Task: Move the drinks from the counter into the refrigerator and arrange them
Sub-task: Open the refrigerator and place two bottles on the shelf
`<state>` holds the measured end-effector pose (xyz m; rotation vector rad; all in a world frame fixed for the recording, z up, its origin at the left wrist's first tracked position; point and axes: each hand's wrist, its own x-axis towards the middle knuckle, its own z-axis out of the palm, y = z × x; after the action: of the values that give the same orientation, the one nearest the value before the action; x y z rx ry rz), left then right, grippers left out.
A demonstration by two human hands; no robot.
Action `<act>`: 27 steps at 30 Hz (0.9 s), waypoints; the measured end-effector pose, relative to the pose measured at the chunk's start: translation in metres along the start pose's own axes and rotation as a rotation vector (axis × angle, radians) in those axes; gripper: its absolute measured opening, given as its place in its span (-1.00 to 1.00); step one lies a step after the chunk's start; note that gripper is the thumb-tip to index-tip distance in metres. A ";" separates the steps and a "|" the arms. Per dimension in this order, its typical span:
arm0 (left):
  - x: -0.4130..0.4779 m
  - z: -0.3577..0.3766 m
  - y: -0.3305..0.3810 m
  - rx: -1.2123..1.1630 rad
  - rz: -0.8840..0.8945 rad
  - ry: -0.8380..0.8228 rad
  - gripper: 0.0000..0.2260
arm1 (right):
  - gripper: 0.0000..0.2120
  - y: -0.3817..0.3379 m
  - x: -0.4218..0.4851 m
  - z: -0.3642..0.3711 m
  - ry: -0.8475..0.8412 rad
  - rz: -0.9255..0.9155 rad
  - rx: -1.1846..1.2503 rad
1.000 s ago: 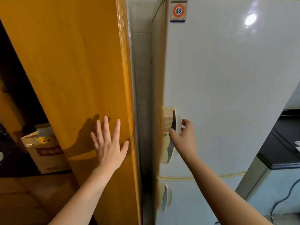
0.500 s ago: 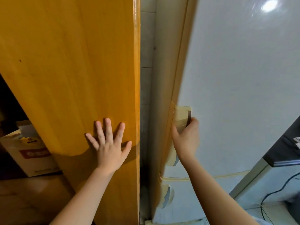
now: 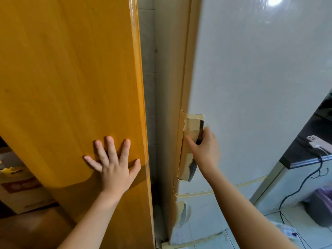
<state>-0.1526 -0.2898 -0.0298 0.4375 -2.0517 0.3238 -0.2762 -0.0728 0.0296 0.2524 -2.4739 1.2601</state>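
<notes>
A white refrigerator [image 3: 251, 87] fills the right half of the view, its upper door closed. A yellowed recessed handle [image 3: 190, 130] sits on the door's left edge. My right hand [image 3: 206, 150] grips that handle, fingers curled into the recess and thumb along its front. My left hand [image 3: 113, 164] presses flat with spread fingers on an orange wooden door [image 3: 71, 87] to the left. A smaller lower handle [image 3: 183, 212] marks the bottom door. No drinks are in view.
A narrow grey gap [image 3: 149, 87] separates the wooden door from the refrigerator. A dark counter [image 3: 309, 150] at right holds a phone [image 3: 314, 140] with a white cable. A cardboard box [image 3: 16, 186] stands at lower left. A black cord [image 3: 305, 180] hangs to the tiled floor.
My right hand went from reaching toward the handle to gripping it. My left hand settled flat on the wooden door. The view moved closer and slightly left.
</notes>
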 end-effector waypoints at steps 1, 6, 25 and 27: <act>0.000 0.001 0.000 0.003 0.000 0.015 -0.26 | -0.68 0.001 0.001 0.000 -0.004 -0.003 0.005; 0.001 0.005 0.000 -0.009 0.010 0.077 -0.23 | -0.70 -0.001 -0.007 0.000 0.047 0.006 0.019; 0.017 -0.041 0.046 -0.577 -0.010 0.102 -0.63 | -0.16 0.029 -0.124 -0.068 0.585 -0.043 -0.105; 0.021 -0.047 0.070 -0.697 0.057 0.077 -0.67 | -0.19 0.035 -0.134 -0.084 0.573 -0.046 -0.090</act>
<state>-0.1565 -0.2115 0.0074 -0.0620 -1.9536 -0.3377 -0.1445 0.0157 -0.0032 -0.0706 -2.0083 1.0204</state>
